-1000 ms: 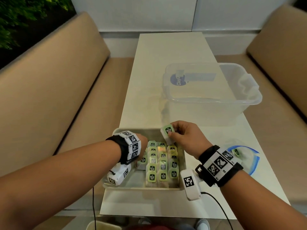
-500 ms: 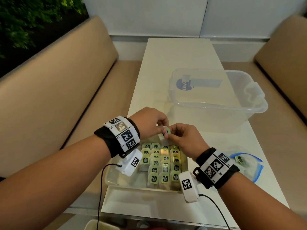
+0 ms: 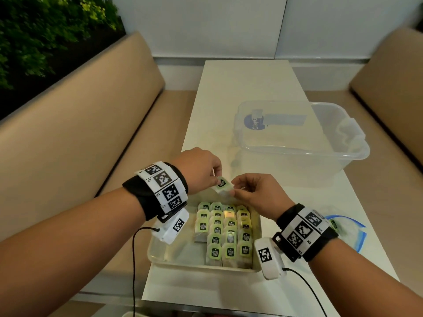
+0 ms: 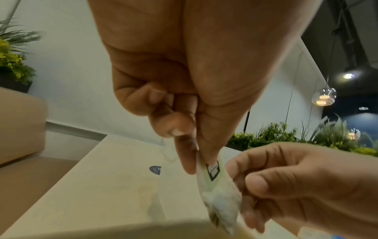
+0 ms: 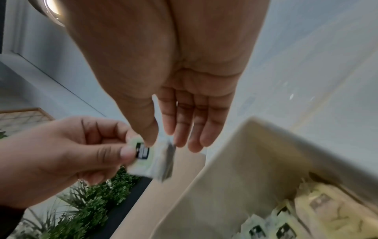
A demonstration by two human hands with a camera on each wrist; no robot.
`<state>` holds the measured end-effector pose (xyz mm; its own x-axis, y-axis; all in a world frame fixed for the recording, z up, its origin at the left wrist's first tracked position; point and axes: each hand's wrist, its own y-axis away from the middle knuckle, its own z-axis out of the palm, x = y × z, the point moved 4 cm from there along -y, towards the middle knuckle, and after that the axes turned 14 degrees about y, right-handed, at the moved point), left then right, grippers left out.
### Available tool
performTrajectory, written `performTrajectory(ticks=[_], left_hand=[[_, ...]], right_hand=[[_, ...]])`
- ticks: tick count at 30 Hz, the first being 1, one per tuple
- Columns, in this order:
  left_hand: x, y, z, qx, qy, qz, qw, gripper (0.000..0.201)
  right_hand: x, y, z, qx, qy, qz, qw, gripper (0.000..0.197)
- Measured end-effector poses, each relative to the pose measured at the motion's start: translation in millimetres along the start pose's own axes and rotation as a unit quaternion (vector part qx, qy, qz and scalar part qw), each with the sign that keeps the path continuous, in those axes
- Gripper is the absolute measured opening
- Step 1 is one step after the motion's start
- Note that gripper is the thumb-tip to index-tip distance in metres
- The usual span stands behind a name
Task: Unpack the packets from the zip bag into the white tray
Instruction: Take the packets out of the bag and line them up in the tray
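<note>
A small green-labelled packet [image 3: 221, 184] hangs over the far rim of the white tray [image 3: 156, 250]. My left hand [image 3: 216, 179] pinches its upper left end between thumb and forefinger [image 4: 185, 155]. My right hand [image 3: 233, 189] pinches its right side with the thumb [image 5: 150, 137] against it. The same packet [image 4: 216, 182] [image 5: 143, 157] shows between both hands in the wrist views. Several rows of matching packets [image 3: 226, 234] fill the tray's right half. The zip bag [image 3: 351, 233] lies flat on the table behind my right wrist, one green packet inside it.
A clear plastic tub [image 3: 297, 143] stands on the narrow white table [image 3: 245, 83] beyond the tray. Tan bench seats [image 3: 75, 133] run along both sides. The tray's left part [image 3: 183, 250] holds no packets. Cables hang from both wrist cameras.
My left hand rose out of the tray and took the packet's end. The right hand, which held it alone a second ago, has stayed on it.
</note>
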<state>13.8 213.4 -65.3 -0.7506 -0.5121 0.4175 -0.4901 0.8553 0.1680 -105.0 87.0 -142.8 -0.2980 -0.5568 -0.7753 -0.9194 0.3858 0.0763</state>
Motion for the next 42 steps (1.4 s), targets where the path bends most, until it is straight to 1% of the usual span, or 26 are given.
performTrajectory(ticks=[2,3,4,6,8,10,11,13,16,18,20,22,23,24,27,30,33,36,39,42], left_hand=[[-6.1,-1.0,5.4,-0.018,-0.034,-0.025,0.999,0.005],[-8.1,-0.6,11.6,-0.048,-0.056,-0.035,0.997,0.004],[-10.3,-0.3,21.4,-0.094,-0.082,-0.04,0.991,0.005],[-13.1,2.3,45.2,-0.201,-0.124,-0.042,0.971,0.01],[-16.4,5.3,69.1,-0.292,-0.144,-0.034,0.945,0.018],[-20.4,7.0,90.6,-0.359,-0.166,-0.023,0.918,0.023],[-22.4,7.1,99.7,-0.382,-0.178,-0.02,0.907,0.025],[-25.8,4.6,113.7,-0.407,-0.197,-0.023,0.892,0.029],[-33.7,-4.0,124.7,-0.401,-0.214,-0.039,0.89,0.032],[-39.7,-8.9,129.3,-0.391,-0.225,-0.051,0.891,0.031],[-42.0,-10.7,132.6,-0.393,-0.242,-0.055,0.886,0.03],[-40.4,-11.9,133.3,-0.399,-0.246,-0.066,0.881,0.024],[-38.4,-12.8,132.6,-0.398,-0.239,-0.073,0.882,0.016],[-36.7,-13.8,131.1,-0.395,-0.23,-0.077,0.886,0.012],[-32.4,-15.7,125.4,-0.371,-0.212,-0.095,0.899,0.018],[-21.9,-20.1,111.2,-0.31,-0.21,-0.115,0.92,0.026],[7.1,-28.9,82.3,-0.227,-0.17,-0.111,0.952,0.033],[54.7,-39.7,62.2,-0.179,-0.094,-0.076,0.976,0.033],[115.5,-51.9,67.8,-0.146,0.002,-0.017,0.989,0.022],[170.1,-63.3,97.0,-0.146,0.059,0.039,0.987,0.018]], right_hand=[[7.6,0.8,-10.6,0.03,0.052,0.014,0.998,0.017],[13.1,1.5,-16.3,0.042,0.072,0.025,0.996,0.016],[19.3,2.2,-21.3,0.051,0.089,0.037,0.994,0.016],[30.8,5.0,-28.6,0.059,0.125,0.061,0.988,0.018],[39.6,8.3,-30.4,0.038,0.168,0.087,0.981,0.027],[45.8,12.4,-27.1,-0.007,0.196,0.114,0.974,0.038],[48.3,14.4,-24.0,-0.03,0.194,0.125,0.973,0.043],[51.7,18.0,-16.9,-0.064,0.164,0.136,0.975,0.049],[53.9,21.3,-8.6,-0.091,0.124,0.137,0.979,0.049],[54.8,21.4,-6.8,-0.095,0.115,0.128,0.98,0.047],[55.1,21.4,-6.3,-0.098,0.108,0.118,0.982,0.046],[56.2,21.9,-6.3,-0.101,0.097,0.115,0.984,0.046],[56.4,22.3,-6.0,-0.102,0.093,0.113,0.984,0.046],[56.5,22.7,-5.8,-0.103,0.09,0.11,0.984,0.046],[57.1,24.5,-7.5,-0.105,0.085,0.105,0.985,0.044],[61.2,29.1,-22.0,-0.101,0.069,0.108,0.987,0.034],[73.9,34.8,-54.2,-0.07,0.055,0.106,0.99,0.022],[93.5,41.1,-93.2,-0.041,0.09,0.096,0.99,0.018],[115.2,48.4,-123.7,-0.028,0.135,0.084,0.987,0.019],[126.5,59.9,-144.3,0.002,0.184,0.042,0.982,0.014]])
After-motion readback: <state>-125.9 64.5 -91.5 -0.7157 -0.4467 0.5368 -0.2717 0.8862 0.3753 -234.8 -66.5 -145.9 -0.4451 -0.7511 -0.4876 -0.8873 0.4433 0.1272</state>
